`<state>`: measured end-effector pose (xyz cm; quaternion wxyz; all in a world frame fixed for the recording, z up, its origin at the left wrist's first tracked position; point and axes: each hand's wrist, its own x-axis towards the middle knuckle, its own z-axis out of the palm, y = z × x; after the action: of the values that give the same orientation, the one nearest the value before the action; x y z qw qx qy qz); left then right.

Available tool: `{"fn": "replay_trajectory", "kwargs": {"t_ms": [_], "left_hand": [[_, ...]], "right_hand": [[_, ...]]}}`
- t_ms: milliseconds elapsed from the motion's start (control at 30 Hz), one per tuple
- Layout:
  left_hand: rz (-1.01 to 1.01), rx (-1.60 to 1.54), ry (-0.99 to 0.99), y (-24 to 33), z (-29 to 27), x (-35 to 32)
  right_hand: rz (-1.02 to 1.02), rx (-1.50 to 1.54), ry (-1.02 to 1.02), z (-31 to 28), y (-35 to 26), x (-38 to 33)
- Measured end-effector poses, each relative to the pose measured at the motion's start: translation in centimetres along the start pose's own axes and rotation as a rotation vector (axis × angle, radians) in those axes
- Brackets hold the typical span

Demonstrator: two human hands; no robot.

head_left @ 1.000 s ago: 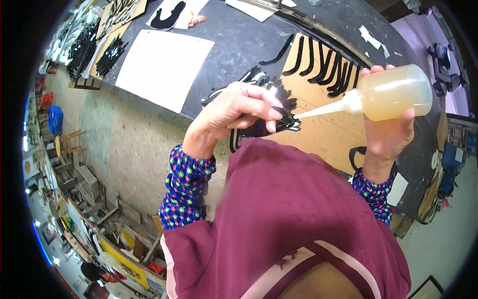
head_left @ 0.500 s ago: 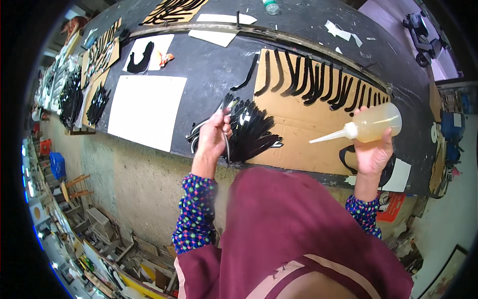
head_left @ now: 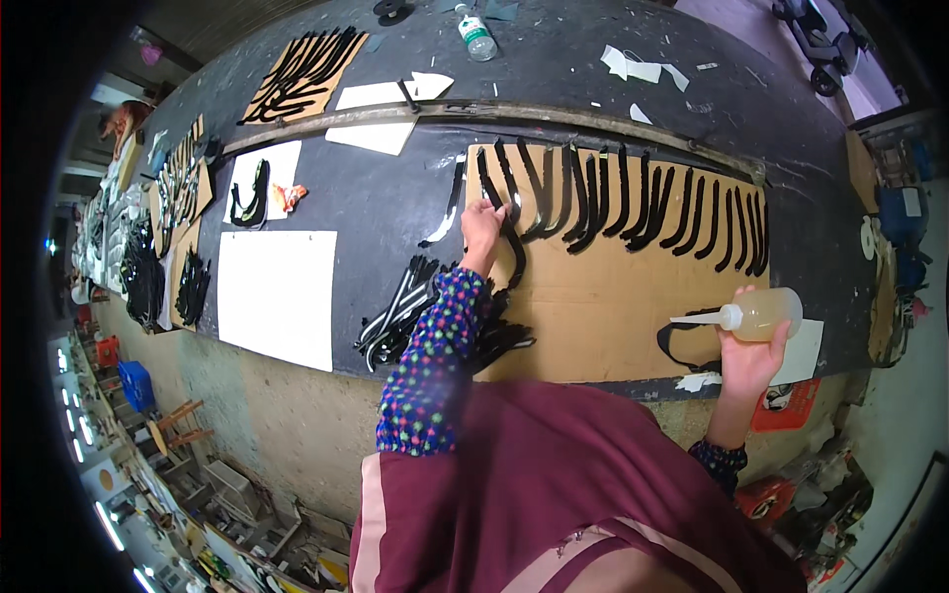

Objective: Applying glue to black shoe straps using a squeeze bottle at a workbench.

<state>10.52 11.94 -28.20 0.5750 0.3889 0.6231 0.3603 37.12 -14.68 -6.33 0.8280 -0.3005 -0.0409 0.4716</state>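
Left hand, just off the pile, pinches a strip at the row (one more, I see); right hand grips a bottle.

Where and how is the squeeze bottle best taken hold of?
Likely best: take the squeeze bottle around its wide, rounded body, coming from the near right side. It is tipped nearly level with its slim nozzle pointing left, so that side leaves the nozzle free.

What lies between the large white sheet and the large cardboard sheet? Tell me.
In the head view: dark tabletop, a lone black strip beside the cardboard, and, lower down, a heap of black strips, partly hidden by the left sleeve.
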Motion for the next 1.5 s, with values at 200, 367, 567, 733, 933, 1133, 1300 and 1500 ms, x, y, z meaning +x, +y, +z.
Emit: {"fn": "replay_trajectory", "kwargs": {"t_ms": [200, 367, 567, 733, 933, 1133, 1300, 1500], "left_hand": [[0.324, 0.372, 0.137, 1.2, 3.0, 2.1], [0.406, 0.353, 0.248, -0.2, 3.2, 2.5], [0.495, 0.381, 0.199, 0.4, 1.4, 0.5], [0.445, 0.279, 0.136, 0.3, -3.5, -3.9], [0.487, 0.441, 0.118, -4.5, -9.7, -16.2], [0.635, 0.728, 0.171, -8.3, -11.1, -19.5], [0.518, 0.822, 0.198, -8.3, -9.0, -17.6], [0.518, 0.693, 0.221, -8.7, -8.4, -17.3]], "right_hand": [[-0.011, -0.003, 0.155, 0.6, 0.9, 2.5], [0.05, -0.002, 0.084, 1.0, 1.8, 3.4], [0.055, -0.068, 0.06, 1.6, 2.4, 2.9], [0.077, -0.089, -0.05, 2.1, 2.9, 1.4], [0.2, -0.023, -0.14, 3.4, 4.7, -0.5], [0.324, -0.053, -0.202, 6.3, 8.1, -2.7], [0.365, -0.087, -0.244, 7.8, 9.5, -4.4], [0.332, -0.107, -0.266, 8.1, 9.4, -5.1]]}}
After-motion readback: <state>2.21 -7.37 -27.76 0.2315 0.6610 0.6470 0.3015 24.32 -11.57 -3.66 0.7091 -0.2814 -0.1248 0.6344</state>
